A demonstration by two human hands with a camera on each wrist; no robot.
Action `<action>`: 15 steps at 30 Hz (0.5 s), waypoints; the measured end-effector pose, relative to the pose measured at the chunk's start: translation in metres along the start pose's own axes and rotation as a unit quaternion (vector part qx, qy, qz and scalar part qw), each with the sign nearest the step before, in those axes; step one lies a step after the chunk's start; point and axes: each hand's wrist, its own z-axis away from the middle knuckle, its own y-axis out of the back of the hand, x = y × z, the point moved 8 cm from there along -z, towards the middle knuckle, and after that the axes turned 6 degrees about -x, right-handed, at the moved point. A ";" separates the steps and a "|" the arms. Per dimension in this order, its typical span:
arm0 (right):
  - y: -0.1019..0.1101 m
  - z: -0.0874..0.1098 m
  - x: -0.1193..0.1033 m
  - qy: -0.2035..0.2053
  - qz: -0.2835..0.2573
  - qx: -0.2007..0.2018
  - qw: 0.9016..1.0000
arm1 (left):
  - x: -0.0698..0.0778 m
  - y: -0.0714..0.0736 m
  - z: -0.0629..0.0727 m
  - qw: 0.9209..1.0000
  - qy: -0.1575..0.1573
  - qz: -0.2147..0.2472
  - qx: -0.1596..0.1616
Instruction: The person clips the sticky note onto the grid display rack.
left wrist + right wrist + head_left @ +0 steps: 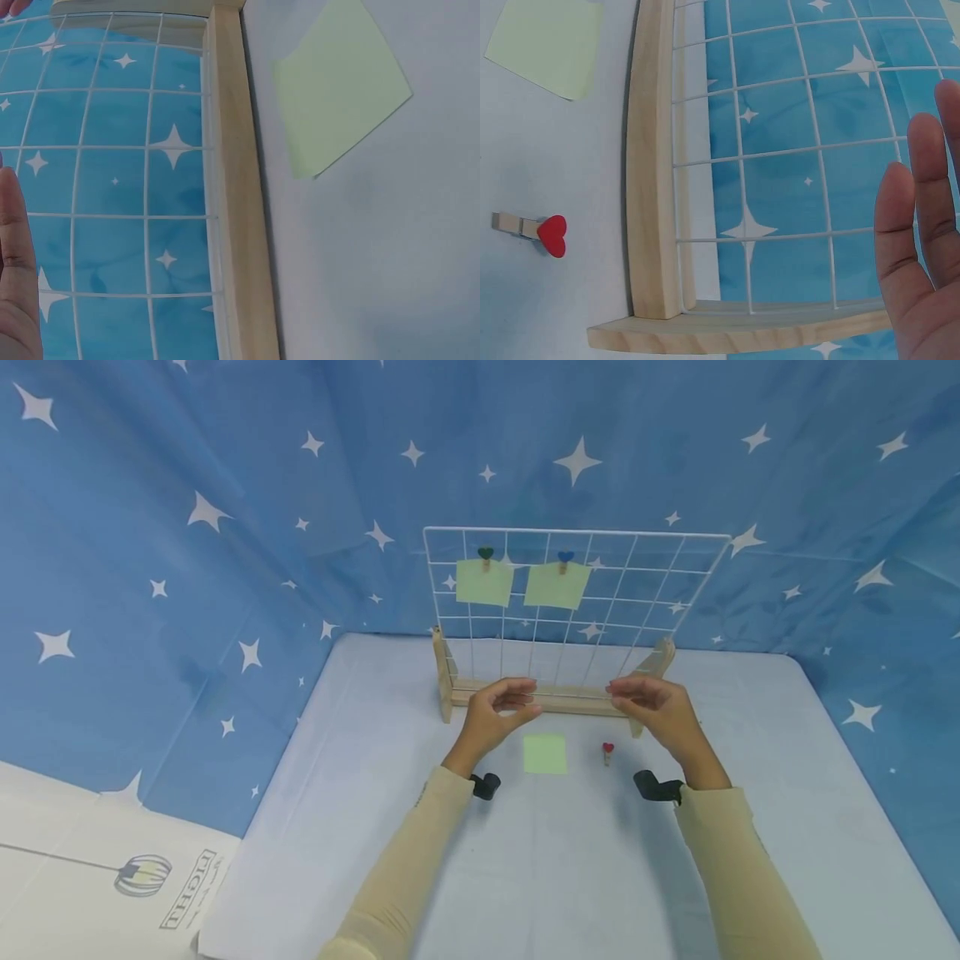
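My left hand (pixel 498 710) hovers before the wooden base of a white wire grid (pixel 637 583), its fingers relaxed and holding nothing. Opposite it, my right hand (pixel 656 706) is raised the same way, near the base's right end, also with nothing in it. Between and below the hands, a pale green paper note (pixel 545 753) lies flat on the table. To its right is a small wooden clothespin (pixel 525 226) with a red heart. Higher on the grid hang two green notes, the left note (pixel 483 583) under a green-heart clothespin (pixel 486 558), the right note (pixel 557 587) under a blue-heart clothespin (pixel 565 562).
The grid stands in a wooden stand (pixel 570 700) near the back of the white-covered table (pixel 540 868). A blue star-patterned curtain (pixel 480 427) rises behind and beside it. At lower left lies a pale printed cloth (pixel 90 885) with a lamp drawing.
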 end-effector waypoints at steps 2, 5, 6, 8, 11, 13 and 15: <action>-0.001 0.001 0.002 -0.005 0.002 0.003 1.000 | -0.003 -0.001 0.002 1.000 0.005 -0.001 0.002; -0.003 0.003 0.005 -0.015 0.004 0.004 1.000 | -0.007 -0.002 0.004 1.000 0.016 0.001 0.005; -0.003 0.004 0.006 -0.018 0.004 0.004 1.000 | -0.009 -0.002 0.005 1.000 0.020 0.001 0.005; -0.005 0.005 0.008 -0.026 0.002 0.002 1.000 | -0.011 -0.004 0.008 1.000 0.024 0.003 0.006; -0.005 0.008 0.013 -0.038 0.000 0.000 0.999 | -0.013 -0.006 0.010 1.000 0.029 0.000 0.010; -0.006 0.010 0.017 -0.047 0.003 0.000 0.999 | -0.015 -0.007 0.011 0.999 0.029 0.000 0.012; -0.006 0.012 0.021 -0.054 0.006 0.000 0.999 | -0.018 -0.008 0.013 0.999 0.035 -0.001 0.014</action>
